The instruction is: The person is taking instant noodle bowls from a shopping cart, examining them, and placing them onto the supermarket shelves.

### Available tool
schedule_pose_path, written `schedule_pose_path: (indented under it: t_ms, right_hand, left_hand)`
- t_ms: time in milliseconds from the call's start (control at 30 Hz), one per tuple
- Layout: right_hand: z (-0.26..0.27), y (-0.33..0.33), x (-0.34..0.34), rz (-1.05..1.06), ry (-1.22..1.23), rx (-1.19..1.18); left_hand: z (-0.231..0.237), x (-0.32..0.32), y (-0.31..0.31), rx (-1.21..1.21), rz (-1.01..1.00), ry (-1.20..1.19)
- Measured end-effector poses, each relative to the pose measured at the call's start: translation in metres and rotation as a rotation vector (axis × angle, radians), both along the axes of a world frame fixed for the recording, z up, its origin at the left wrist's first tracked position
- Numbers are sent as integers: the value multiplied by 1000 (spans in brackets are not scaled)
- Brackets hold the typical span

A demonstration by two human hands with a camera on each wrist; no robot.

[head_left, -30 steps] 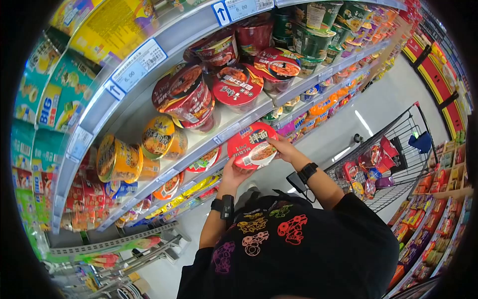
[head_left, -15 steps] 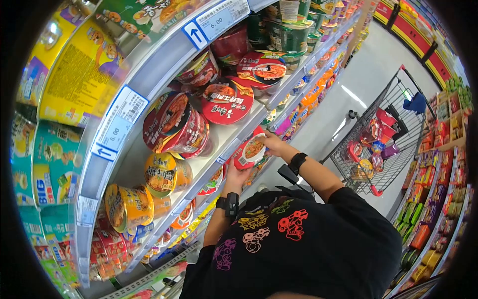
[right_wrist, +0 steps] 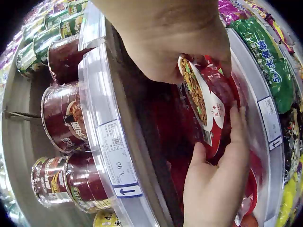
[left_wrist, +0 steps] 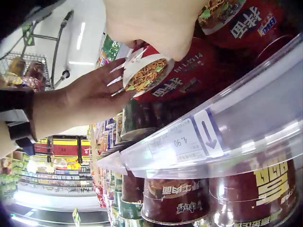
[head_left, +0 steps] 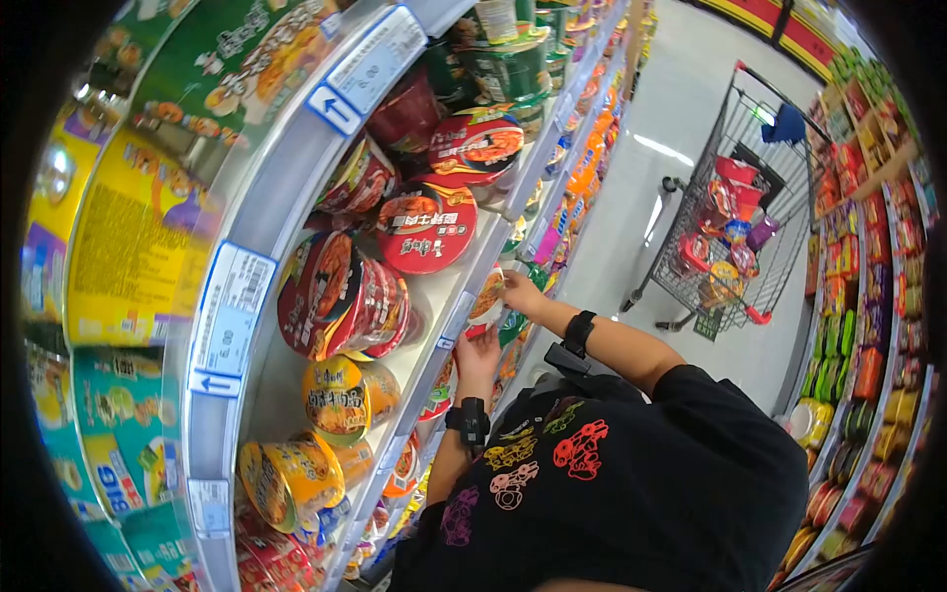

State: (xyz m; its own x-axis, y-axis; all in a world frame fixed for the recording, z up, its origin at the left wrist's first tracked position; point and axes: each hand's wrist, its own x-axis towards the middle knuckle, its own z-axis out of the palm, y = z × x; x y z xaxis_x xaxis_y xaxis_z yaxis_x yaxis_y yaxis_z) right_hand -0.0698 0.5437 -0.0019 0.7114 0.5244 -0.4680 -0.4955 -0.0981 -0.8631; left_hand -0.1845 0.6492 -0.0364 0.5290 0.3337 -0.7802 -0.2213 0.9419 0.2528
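Observation:
Both hands hold a red instant noodle bowl (head_left: pixel 485 299) with a noodle picture on its lid, at the lower shelf. My right hand (head_left: pixel 523 296) grips its far end; in the left wrist view, those fingers (left_wrist: pixel 116 80) lie along the bowl's end. The left hand (head_left: pixel 478 353) has its thumb and fingers on opposite sides of the near end, as the right wrist view shows (right_wrist: pixel 218 177). The upper shelf's edge partly hides the bowl in the head view. More red noodle bowls (left_wrist: pixel 251 23) sit beside it on that lower shelf.
Just above the hands runs a shelf edge (head_left: pixel 449 340) with price labels. On it stand red noodle tubs (head_left: pixel 429 225) and yellow ones (head_left: pixel 347 395). A shopping cart (head_left: pixel 735 197) with packets stands in the aisle at right; packed shelves (head_left: pixel 848 326) line the other side.
Both hands have carried the noodle bowl from in front of the shelf in under the upper shelf's edge, tilting it. The head view has turned and come closer to the shelf.

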Motion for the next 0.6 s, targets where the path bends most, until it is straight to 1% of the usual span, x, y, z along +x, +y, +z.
schedule_pose_path:
  t_ms: [100, 133, 200, 233, 267, 300, 333, 367, 433, 467, 533, 600]
  right_hand:
    - [-15, 3, -3, -20, -96, 80]
    - [-17, 3, -3, -19, -103, 183]
    - [-17, 3, -3, -54, -68, 237]
    - [-19, 1, -2, -74, -54, 262]
    - [-21, -3, -1, -39, -45, 327]
    - [-22, -5, -1, -53, -77, 329]
    - [-22, -8, -5, -69, -105, 327]
    - [-24, -19, -12, -85, -129, 325]
    - [-26, -54, -26, -67, -102, 186]
    - [-25, -70, -28, -56, -98, 125]
    - [-50, -119, -39, -24, -124, 93]
    - [-55, -184, -58, 6, -205, -163]
  left_hand:
    - [9, 1, -7, -123, -38, 35]
    - [7, 0, -8, -109, -72, -6]
    - [3, -1, -9, -87, -138, -99]
    - [10, 0, -12, -63, -158, -118]
    - [18, 1, -14, -42, -180, -140]
    - [26, 4, -18, -26, -205, -162]
    - [28, 8, -22, -60, -211, -165]
    - [25, 10, -28, 62, -252, -117]
    - [11, 11, -39, -87, -223, -66]
    - [7, 10, -52, -122, -245, -40]
    - [11, 4, -84, -184, -283, 7]
    - [-3, -7, -123, -115, -419, 53]
